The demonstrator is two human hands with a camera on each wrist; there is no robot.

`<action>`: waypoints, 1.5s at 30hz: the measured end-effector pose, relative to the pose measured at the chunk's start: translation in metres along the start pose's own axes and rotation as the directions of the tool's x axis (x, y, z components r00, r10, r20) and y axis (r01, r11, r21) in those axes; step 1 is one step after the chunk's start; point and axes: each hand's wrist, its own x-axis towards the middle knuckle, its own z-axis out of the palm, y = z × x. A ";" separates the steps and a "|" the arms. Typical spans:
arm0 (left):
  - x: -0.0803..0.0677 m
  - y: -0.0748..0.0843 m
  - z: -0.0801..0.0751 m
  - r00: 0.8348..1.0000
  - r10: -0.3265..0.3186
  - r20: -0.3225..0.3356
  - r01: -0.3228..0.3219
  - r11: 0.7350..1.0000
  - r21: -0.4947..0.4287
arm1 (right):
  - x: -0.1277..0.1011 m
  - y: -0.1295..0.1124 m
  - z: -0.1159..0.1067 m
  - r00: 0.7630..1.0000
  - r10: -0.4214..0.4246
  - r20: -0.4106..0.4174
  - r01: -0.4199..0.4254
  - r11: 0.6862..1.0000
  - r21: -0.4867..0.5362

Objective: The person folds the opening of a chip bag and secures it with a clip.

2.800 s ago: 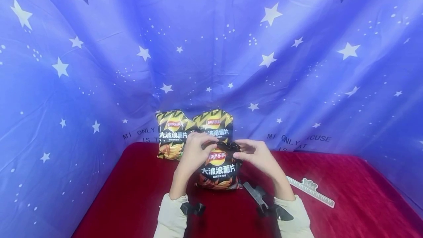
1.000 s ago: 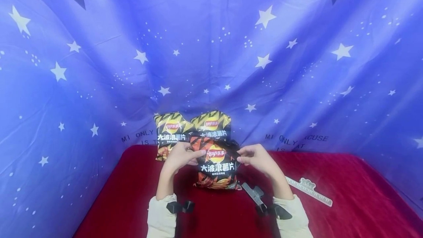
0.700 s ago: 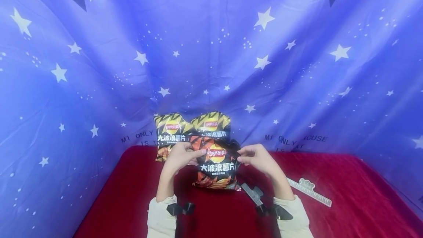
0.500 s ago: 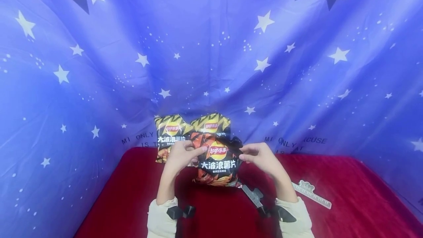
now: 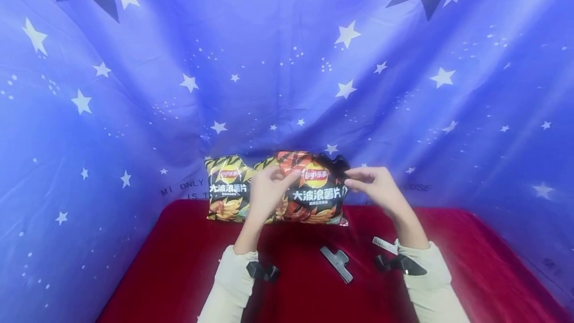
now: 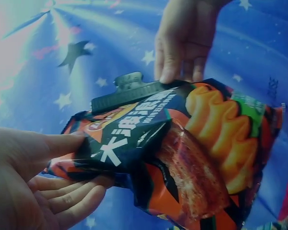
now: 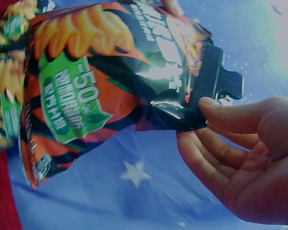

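An orange-and-black bag of potato chips (image 5: 316,206) hangs between my two hands, in front of the back curtain. My left hand (image 5: 269,188) pinches its left edge, thumb on the front and fingers behind, as the left wrist view shows. On the opposite edge my right hand (image 5: 378,186) grips the corner. Its thumb lies on the end of a black bag clip (image 7: 211,79), which is fastened along the top of the bag. A yellow-and-black chip bag (image 5: 226,188) stands to the left. Another yellow bag (image 5: 264,164) is mostly hidden behind the orange one and my left hand.
On the red cloth-covered table (image 5: 296,283) lies a grey clip (image 5: 336,263), in front of the bags. A pale clip (image 5: 384,244) is partly covered by my right forearm. Blue starry curtain (image 5: 278,64) rises behind the table.
Both hands first work at the top of the orange bag, then hold its sides. They have now carried it up, back and right, covering more of the rear yellow bag.
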 end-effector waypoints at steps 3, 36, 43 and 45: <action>0.012 0.007 0.009 0.999 0.041 0.011 -0.041 0.999 0.001 | 0.007 -0.005 -0.015 1.000 0.007 -0.011 -0.008 0.999 -0.048; 0.040 -0.028 0.121 0.977 -0.156 0.148 0.181 0.967 -0.179 | 0.032 0.079 -0.061 0.988 0.138 -0.063 -0.144 0.984 -0.101; 0.034 -0.035 0.135 0.978 -0.171 0.117 0.183 0.979 -0.095 | 0.026 0.093 -0.055 0.984 0.156 -0.090 -0.164 0.983 -0.085; 0.033 -0.037 0.139 0.976 -0.182 0.122 0.193 0.977 -0.087 | 0.025 0.097 -0.054 0.981 0.162 -0.104 -0.170 0.983 -0.074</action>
